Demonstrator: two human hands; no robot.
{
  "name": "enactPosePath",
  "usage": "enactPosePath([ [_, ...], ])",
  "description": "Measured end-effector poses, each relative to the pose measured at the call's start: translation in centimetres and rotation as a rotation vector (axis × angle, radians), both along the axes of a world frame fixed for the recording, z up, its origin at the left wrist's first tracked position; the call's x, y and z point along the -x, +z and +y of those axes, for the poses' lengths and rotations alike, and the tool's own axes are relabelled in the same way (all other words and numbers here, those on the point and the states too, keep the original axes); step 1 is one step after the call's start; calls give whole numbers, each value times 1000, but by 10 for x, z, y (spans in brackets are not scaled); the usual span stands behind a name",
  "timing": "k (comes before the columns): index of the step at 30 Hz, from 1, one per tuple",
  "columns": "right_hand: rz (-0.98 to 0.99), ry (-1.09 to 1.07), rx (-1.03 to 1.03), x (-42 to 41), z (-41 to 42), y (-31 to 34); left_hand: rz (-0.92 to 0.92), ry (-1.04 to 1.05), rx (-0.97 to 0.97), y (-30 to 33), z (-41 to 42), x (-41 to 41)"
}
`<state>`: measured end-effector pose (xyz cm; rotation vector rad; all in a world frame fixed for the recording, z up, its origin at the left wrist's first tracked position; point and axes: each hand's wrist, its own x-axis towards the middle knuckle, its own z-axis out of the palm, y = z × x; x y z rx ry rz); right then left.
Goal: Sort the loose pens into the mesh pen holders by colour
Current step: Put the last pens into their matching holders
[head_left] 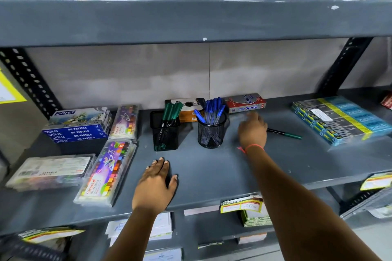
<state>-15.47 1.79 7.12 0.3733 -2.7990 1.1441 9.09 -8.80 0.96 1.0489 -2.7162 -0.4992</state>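
Two black mesh pen holders stand at the back of the grey shelf (pixel 212 171). The square holder (pixel 164 133) on the left has several green pens (pixel 172 112) in it. The round holder (pixel 211 134) has several blue pens (pixel 212 110). One loose green pen (pixel 285 133) lies flat on the shelf to the right of the round holder. My right hand (pixel 252 129) hovers just left of that pen, fingers apart, holding nothing. My left hand (pixel 156 184) rests flat and open on the shelf near its front edge.
Oil pastel boxes (pixel 78 129) and crayon packs (pixel 108 174) fill the left of the shelf. A red pen box (pixel 246 104) and an orange box (pixel 187 110) sit behind the holders. Stacked blue-yellow packs (pixel 339 118) lie at right. A shelf above hangs low.
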Motion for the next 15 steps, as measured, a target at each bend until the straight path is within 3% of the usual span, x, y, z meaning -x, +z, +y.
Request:
enactPosePath([
  [4,-126,54,-392,20,26,-22,2,-1,-1,-1,0,0],
  [11,-243,91,-634,65,52,-29,12,10,22,-4,-1,1],
  [15,-53,122,-750,52,52,-30,3,2,27,-4,-1,1],
])
